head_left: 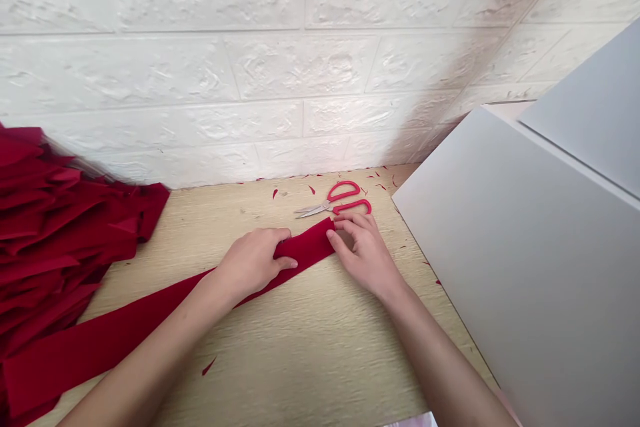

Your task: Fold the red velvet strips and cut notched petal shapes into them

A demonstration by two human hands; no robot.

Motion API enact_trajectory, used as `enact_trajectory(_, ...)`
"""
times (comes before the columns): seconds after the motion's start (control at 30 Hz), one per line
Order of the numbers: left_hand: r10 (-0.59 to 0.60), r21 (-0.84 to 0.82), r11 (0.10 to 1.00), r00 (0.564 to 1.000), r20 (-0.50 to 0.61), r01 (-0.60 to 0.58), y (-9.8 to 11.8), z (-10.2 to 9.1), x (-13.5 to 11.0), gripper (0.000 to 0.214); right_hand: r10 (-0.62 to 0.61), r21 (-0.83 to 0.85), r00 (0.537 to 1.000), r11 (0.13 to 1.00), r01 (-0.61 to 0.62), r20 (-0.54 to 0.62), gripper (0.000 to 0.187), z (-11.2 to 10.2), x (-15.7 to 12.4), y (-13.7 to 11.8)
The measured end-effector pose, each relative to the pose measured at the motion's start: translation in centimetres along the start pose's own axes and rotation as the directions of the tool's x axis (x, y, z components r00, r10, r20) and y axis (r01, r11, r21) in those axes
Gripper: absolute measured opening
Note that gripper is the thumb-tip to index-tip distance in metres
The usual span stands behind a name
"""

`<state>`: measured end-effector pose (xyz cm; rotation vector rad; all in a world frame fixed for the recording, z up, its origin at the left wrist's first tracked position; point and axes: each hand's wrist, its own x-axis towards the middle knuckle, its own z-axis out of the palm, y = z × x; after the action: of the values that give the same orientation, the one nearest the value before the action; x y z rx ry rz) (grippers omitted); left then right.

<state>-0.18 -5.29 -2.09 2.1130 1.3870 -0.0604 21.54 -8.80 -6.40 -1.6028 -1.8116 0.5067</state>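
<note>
A long dark-red fabric strip (150,312) runs diagonally over the wooden table, from the lower left up to the middle. My left hand (255,259) grips it a short way from its upper right end, thumb lying on the cloth and the other fingers partly hidden. At that end, my right hand (364,251) has its thumb and fingertips closed on the strip's edge. Just beyond the strip lie scissors (336,200) with red handles, blades slightly apart and pointing left; neither hand touches them.
A large heap of red fabric pieces (55,233) fills the left side. Small red scraps (209,366) are scattered on the wooden table (300,360). A white brick-pattern wall (260,73) stands behind, and a big pale grey box-like object (525,240) blocks the right.
</note>
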Motion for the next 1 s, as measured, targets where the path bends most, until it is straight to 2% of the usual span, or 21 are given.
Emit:
enact_trajectory(0.07, 0.020, -0.008, 1.000, 1.000, -0.001, -0.020, -0.2, 0.1, 0.1, 0.016, 0.024, 0.057, 1.000, 0.998, -0.025, 0.016, 0.016, 0.1, 0.2, 0.0)
enact_trajectory(0.17, 0.060, -0.058, 0.996, 0.997, -0.041, -0.063, -0.2, 0.4, 0.4, 0.026, 0.067, 0.130, 0.998, 0.989, -0.069, 0.016, 0.019, 0.0, 0.6, -0.4)
enact_trajectory(0.37, 0.128, -0.172, 0.970, 0.962, -0.242, -0.172, 0.0, 2.1, 1.8, 0.030, 0.028, 0.134, 0.999, 0.991, -0.023, -0.037, 0.019, -0.1, 0.6, -0.6)
enact_trajectory(0.43, 0.113, -0.184, 0.967, 0.947, -0.300, -0.174, -0.3, 2.9, 2.1, 0.028, -0.022, 0.067, 0.996, 0.997, 0.028, -0.089, 0.020, -0.4, 0.8, -0.1)
enact_trajectory(0.5, 0.098, -0.190, 0.967, 0.934, -0.344, -0.171, -0.5, 3.6, 2.2, 0.028, -0.092, -0.063, 0.990, 0.994, 0.085, -0.105, 0.030, -1.0, 1.6, 0.6)
enact_trajectory(0.57, 0.096, -0.189, 0.966, 0.925, -0.367, -0.175, -0.8, 4.0, 2.2, 0.029, -0.142, -0.225, 0.990, 0.965, 0.134, -0.020, 0.044, -1.9, 2.9, 1.2)
enact_trajectory(0.6, 0.101, -0.191, 0.965, 0.922, -0.373, -0.183, -0.9, 4.1, 2.1, 0.029, -0.146, -0.295, 0.987, 0.942, 0.159, 0.064, 0.048, -2.3, 3.6, 1.4)
enact_trajectory(0.7, 0.107, -0.217, 0.954, 0.915, -0.389, -0.204, -0.9, 4.1, 2.0, 0.029, -0.067, -0.416, 0.949, 0.888, 0.197, 0.308, 0.037, -3.4, 5.8, 1.2)
enact_trajectory(0.77, 0.105, -0.231, 0.949, 0.906, -0.409, -0.214, -0.9, 4.0, 2.0, 0.028, 0.047, -0.482, 0.928, 0.864, 0.148, 0.369, 0.029, -3.8, 6.7, 0.4)
enact_trajectory(0.87, 0.101, -0.243, 0.943, 0.890, -0.444, -0.228, -0.9, 4.1, 1.9, 0.027, 0.178, -0.563, 0.910, 0.823, 0.070, 0.373, 0.027, -3.7, 6.8, -0.7)
enact_trajectory(1.0, 0.096, -0.277, 0.925, 0.863, -0.497, -0.262, -1.0, 4.1, 1.7, 0.025, 0.227, -0.558, 0.926, 0.830, -0.022, 0.301, 0.025, -3.1, 5.6, -1.4)
